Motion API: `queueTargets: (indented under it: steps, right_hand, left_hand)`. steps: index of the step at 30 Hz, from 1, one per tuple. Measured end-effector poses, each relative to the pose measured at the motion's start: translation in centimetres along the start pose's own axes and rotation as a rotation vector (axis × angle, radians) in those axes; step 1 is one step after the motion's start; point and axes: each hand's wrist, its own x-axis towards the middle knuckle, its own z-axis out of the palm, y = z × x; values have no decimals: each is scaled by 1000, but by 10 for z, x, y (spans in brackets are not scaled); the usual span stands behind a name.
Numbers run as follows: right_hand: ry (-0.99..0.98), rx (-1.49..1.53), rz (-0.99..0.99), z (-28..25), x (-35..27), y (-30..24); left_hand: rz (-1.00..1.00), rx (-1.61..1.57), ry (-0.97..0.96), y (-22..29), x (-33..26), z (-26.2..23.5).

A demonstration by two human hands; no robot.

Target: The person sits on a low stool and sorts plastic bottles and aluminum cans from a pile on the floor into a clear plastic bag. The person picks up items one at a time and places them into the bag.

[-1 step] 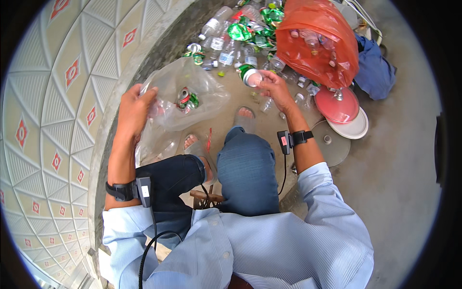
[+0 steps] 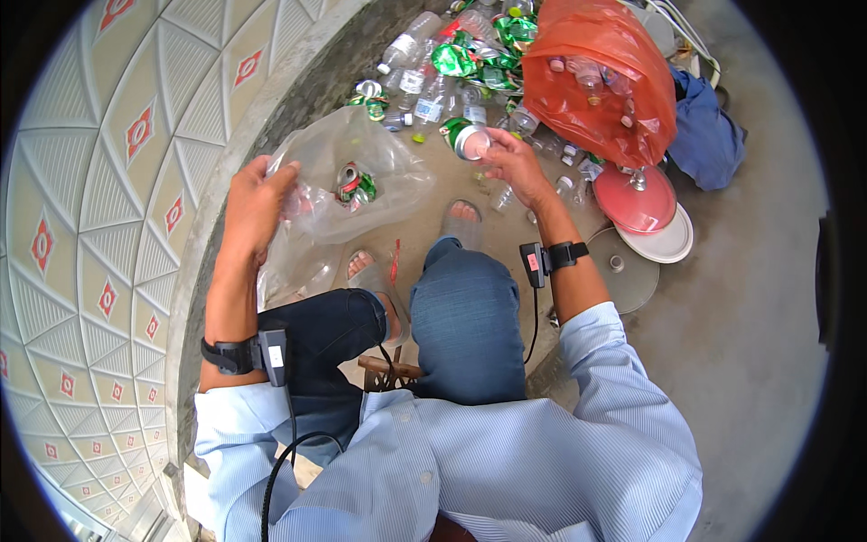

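My left hand [image 2: 255, 206] is closed on the edge of a clear plastic bag [image 2: 396, 163], which hangs with its mouth spread toward the middle. Within the bag shows a crushed green and red can [image 2: 354, 186]. To the right of the bag, my right hand [image 2: 515, 168] grips a green can [image 2: 457, 137] by its side, its round silver end tilted toward me. The can is apart from the bag, just beyond its far right edge. Some fingers of both hands are hidden.
Beyond my hands lies a heap of plastic bottles [image 2: 428, 107] and crushed green cans [image 2: 495, 76]. A red bag [image 2: 623, 45] with bottles inside stands at the far right, beside blue cloth [image 2: 704, 135]. Pot lids [image 2: 636, 204] lie nearer. A patterned wall [image 2: 90, 226] runs along the left.
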Motion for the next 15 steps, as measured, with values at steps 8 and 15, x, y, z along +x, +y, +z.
queueTargets:
  steps: [8,15]
  right_hand:
    - [-252,-77,2,62,22,-18]
    - [-399,-358,21,113,43,5]
  left_hand:
    - [45,-28,-77,3,0,7]
    - [45,39,-72,6,1,10]
